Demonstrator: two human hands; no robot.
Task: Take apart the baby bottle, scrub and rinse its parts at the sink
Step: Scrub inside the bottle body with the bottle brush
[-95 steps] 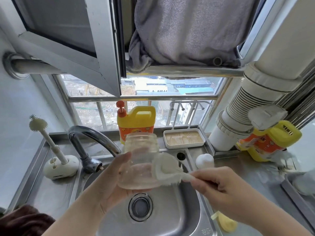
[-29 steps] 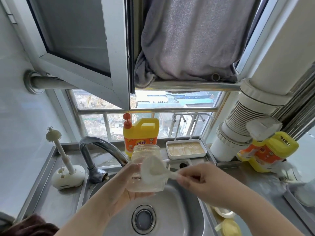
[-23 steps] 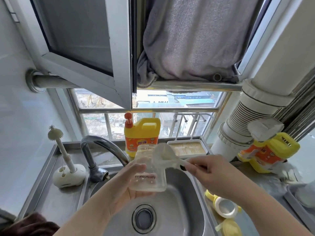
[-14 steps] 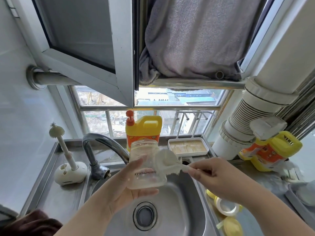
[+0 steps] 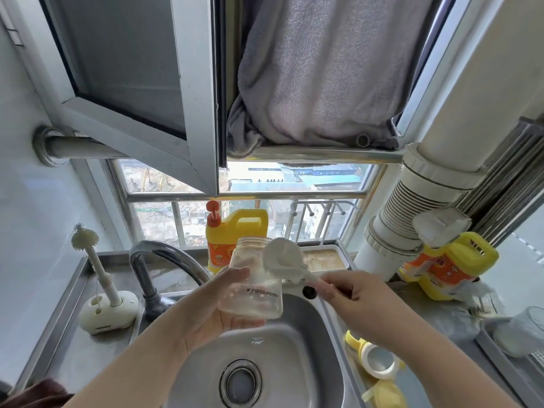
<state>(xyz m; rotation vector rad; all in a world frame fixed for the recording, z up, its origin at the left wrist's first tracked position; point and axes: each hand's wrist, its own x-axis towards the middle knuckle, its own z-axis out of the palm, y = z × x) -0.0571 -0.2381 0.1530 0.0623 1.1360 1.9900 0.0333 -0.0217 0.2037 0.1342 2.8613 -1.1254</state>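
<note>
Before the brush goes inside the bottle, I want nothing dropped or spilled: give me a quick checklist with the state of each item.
1. Bottle body held firmly: ok, the left hand wraps it from the side and below.
2. Brush under control: ok, the right hand pinches its handle.
3. Bottle over the sink: ok, it hangs above the basin.
4. Brush head lined up with the mouth: not ok, it lies against the outer wall near the rim.
5. Water from the faucet: cannot tell, no stream shows.
6. Yellow collar clear of the basin: ok, it lies on the counter right of the sink.
</note>
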